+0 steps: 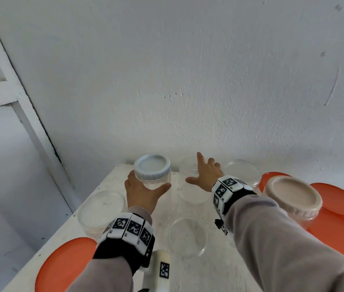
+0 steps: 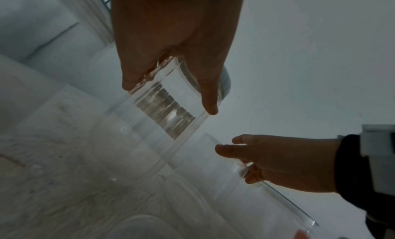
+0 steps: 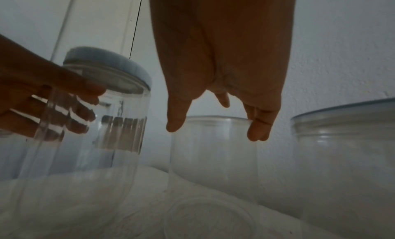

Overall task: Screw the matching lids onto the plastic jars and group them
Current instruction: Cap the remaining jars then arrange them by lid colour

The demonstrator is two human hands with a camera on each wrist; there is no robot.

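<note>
The left hand [image 1: 141,193] curls its thumb and fingers round the clear wall of the blue-lidded jar [image 1: 152,171], which stands upright at the far left of the white table [image 1: 112,182], close to the wall; in the right wrist view its fingers [image 3: 70,111] show through the plastic below the pale blue lid [image 3: 111,63]; the right hand [image 1: 204,173] holds nothing, its fingers spread and fairly straight over the rim of an open jar [image 1: 192,186] just right of the lidded one, fingertips at or near the rim, though contact cannot be told; another open jar [image 1: 101,209] stands near left, one more [image 1: 188,236] near centre, and a wider one [image 1: 242,171] far right; a beige-lidded jar [image 1: 293,199] stands at the right, among orange lids [image 1: 339,205]; a further orange lid [image 1: 65,264] lies at the near left edge.
</note>
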